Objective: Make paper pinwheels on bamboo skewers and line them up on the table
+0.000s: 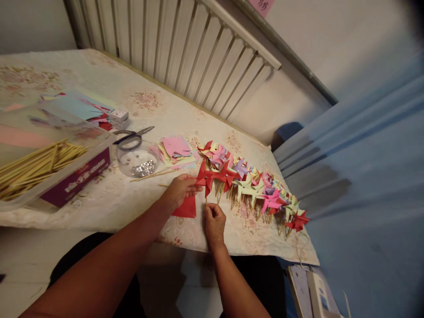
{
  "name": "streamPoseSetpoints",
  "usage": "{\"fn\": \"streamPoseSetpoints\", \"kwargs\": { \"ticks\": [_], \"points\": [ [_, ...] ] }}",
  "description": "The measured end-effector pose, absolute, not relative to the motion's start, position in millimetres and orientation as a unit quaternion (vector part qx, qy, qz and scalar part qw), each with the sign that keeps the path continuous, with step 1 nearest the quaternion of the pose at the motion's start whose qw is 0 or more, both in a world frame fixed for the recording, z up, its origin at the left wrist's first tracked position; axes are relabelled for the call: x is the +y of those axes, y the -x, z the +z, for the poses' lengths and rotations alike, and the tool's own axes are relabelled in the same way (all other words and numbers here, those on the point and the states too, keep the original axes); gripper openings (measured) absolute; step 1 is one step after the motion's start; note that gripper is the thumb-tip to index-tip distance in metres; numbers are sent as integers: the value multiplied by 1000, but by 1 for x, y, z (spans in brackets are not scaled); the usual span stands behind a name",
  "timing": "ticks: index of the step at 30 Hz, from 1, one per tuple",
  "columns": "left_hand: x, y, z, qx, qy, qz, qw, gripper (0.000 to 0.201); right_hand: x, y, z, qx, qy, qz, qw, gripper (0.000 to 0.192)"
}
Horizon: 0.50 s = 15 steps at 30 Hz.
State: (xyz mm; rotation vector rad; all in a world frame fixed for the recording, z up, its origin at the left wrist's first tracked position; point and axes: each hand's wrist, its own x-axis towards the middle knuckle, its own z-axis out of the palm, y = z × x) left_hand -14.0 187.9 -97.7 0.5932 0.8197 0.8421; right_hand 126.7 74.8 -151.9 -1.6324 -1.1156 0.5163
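Note:
A red paper pinwheel on a thin wooden stick stands upright between my hands. My right hand is closed, its thumb and fingers pinching the stick below the blades. At the left blade, my left hand has its fingertips closed on the paper edge. Partly under my left hand lies a red paper square on the table. Just right of the held pinwheel is another red pinwheel, at the near end of a long row of finished pinwheels in several colours.
Sticks fill a clear plastic box at left. Beside it are scissors, a round clear dish of small metal fasteners, and a stack of coloured paper squares. Small boxes sit behind. A railing borders the table; a blue curtain hangs right.

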Motion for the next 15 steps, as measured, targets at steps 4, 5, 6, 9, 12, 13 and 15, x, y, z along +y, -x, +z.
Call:
{"fn": "streamPoseSetpoints", "kwargs": {
  "ticks": [4,5,6,9,12,13,15],
  "points": [
    [188,14,-98,371,-263,389,801,30,75,-128,-154,-465,677,212,530,21],
    [189,15,-98,368,-260,389,804,31,75,-128,-154,-465,677,211,530,21],
    [189,15,-98,364,-259,388,806,31,75,-128,-153,-465,677,211,530,21],
    [191,16,-98,345,-267,379,816,33,75,-127,-151,-465,676,210,532,20],
    [191,16,-98,341,-273,373,819,31,75,-126,-149,-466,676,212,529,20],
    [191,16,-98,343,-274,372,818,31,74,-126,-148,-466,678,214,527,21],
    [190,15,-98,349,-278,371,814,29,74,-126,-149,-464,681,217,523,21]
  ]
}}
